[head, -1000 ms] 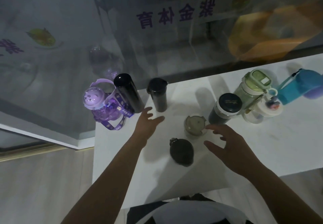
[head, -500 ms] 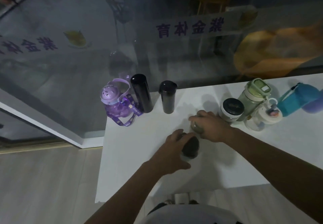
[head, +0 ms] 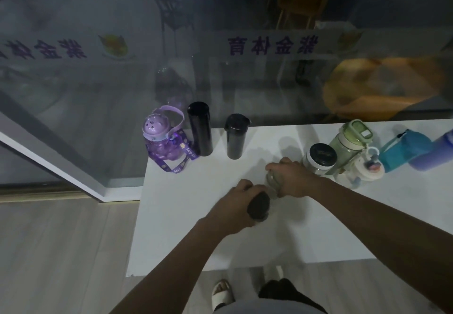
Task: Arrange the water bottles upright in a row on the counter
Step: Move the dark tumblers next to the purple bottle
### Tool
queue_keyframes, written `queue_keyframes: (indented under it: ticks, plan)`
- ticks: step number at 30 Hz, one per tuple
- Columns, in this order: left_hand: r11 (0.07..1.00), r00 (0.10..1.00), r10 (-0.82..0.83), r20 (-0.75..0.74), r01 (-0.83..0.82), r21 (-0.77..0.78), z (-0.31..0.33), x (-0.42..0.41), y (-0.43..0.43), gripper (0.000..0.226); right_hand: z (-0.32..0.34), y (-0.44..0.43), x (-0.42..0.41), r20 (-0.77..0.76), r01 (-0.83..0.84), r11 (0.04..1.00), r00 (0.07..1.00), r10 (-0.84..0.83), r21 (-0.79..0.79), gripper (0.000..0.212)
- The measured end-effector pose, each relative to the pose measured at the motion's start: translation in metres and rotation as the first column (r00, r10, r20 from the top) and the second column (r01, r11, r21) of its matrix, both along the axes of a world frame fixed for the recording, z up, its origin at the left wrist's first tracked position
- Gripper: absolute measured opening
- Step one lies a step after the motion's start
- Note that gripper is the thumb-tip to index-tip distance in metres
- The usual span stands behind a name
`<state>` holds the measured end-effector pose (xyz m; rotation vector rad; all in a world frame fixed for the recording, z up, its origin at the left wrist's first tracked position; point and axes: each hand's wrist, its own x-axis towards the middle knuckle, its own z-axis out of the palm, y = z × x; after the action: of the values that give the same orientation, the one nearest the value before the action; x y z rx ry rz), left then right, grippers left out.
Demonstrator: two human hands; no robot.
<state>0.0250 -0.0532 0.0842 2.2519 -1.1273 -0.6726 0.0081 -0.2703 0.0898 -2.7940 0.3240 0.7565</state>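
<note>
On the white counter point(head: 191, 230) my left hand point(head: 236, 204) grips a dark-capped bottle point(head: 259, 206) near the middle. Just right of it my right hand point(head: 293, 177) closes over a grey-lidded clear bottle point(head: 272, 181), mostly hidden by the fingers. At the back left stand a purple bottle with a strap point(head: 160, 142), a tall black flask point(head: 199, 128) and a shorter black flask point(head: 235, 136), all upright. At the right are a jar-like bottle with a dark lid point(head: 320, 158), a green bottle point(head: 349, 142), a small white bottle point(head: 367, 170) and a blue bottle point(head: 404, 150).
A glass wall with purple lettering point(head: 272, 45) runs along the counter's far edge. The counter's left edge drops to a wooden floor point(head: 61, 252). A purple object point(head: 438, 154) lies at the far right. My shoe point(head: 221, 291) shows below the front edge.
Both hands moved from hovering open over the counter onto the two middle bottles and closed on them. The view has shifted so the counter sits lower in frame.
</note>
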Motion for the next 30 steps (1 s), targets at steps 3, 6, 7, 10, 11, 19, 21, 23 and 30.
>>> queue_keyframes:
  ticks: [3,6,7,10,11,19,21,23,30]
  plan:
    - [0.995,0.994,0.1,-0.044,-0.1,0.005,0.006,0.004,0.002,0.073,0.001,-0.004,0.003,-0.001,-0.027,1.0,1.0,0.027,0.003,0.086]
    - [0.977,0.974,0.213,-0.075,-0.213,0.014,0.015,0.02,-0.002,0.073,-0.001,-0.008,-0.004,0.039,-0.083,0.996,0.996,0.085,-0.032,0.085]
    - [0.972,0.971,0.234,-0.059,-0.234,0.002,0.022,0.028,-0.005,0.073,-0.003,-0.011,-0.008,0.066,-0.09,0.995,0.993,0.093,-0.034,0.086]
    - [0.961,0.962,0.274,-0.005,-0.274,-0.047,0.05,0.056,-0.019,0.069,-0.009,-0.023,-0.027,0.115,-0.071,0.997,0.991,0.068,0.021,0.088]
    - [0.959,0.961,0.277,0.002,-0.277,-0.058,0.06,0.066,-0.027,0.069,-0.012,-0.028,-0.034,0.122,-0.071,0.996,0.99,0.065,0.047,0.088]
    - [0.978,0.97,0.208,0.125,-0.204,-0.046,0.087,0.132,-0.135,0.06,-0.029,-0.047,-0.063,0.226,-0.053,0.98,0.974,0.008,0.191,0.088]
    - [0.985,0.967,0.166,0.195,-0.171,0.01,0.082,0.14,-0.159,0.055,-0.028,-0.047,-0.065,0.238,-0.04,0.973,0.971,-0.015,0.225,0.089]
    - [0.987,0.953,0.116,0.279,-0.143,0.077,0.073,0.148,-0.176,0.052,-0.027,-0.045,-0.068,0.242,-0.024,0.969,0.969,-0.038,0.248,0.089]
    - [0.949,0.911,-0.002,0.413,-0.129,0.289,0.035,0.164,-0.191,0.063,-0.025,-0.042,-0.08,0.233,0.113,0.938,0.952,-0.197,0.329,0.084]
